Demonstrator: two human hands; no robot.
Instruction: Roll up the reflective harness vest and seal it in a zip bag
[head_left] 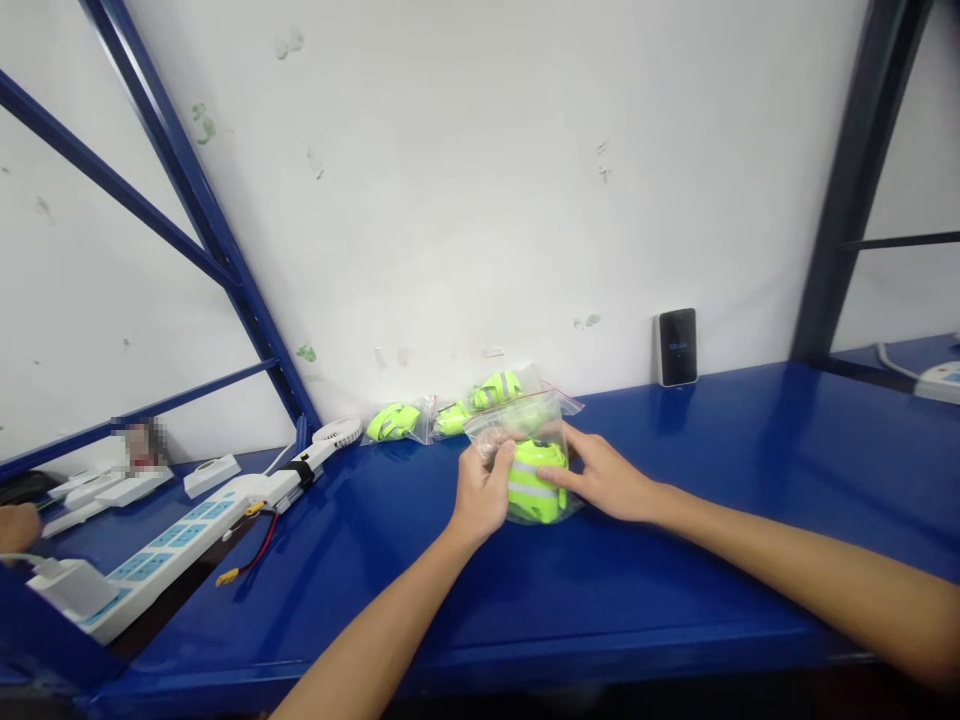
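Between my hands, a clear zip bag (537, 482) with a folded neon-yellow reflective strap inside stands tilted above the blue shelf. My left hand (484, 490) grips its left side, thumb in front. On the right side, my right hand (604, 475) holds the bag, with fingers in front of it and others behind. The bag's open or sealed top cannot be made out. Behind it, along the wall, lie more bags of the same kind: one bag (395, 422) on the left, and others (495, 390) partly hidden by the held one.
A black-fronted device (676, 347) leans on the wall at right. To the left are a white power strip (172, 545), a small white fan (337, 433) and a red-black cable with yellow connectors (262, 540). Blue frame posts (217, 230) rise at left. Another person's hand (19, 527) shows at far left.
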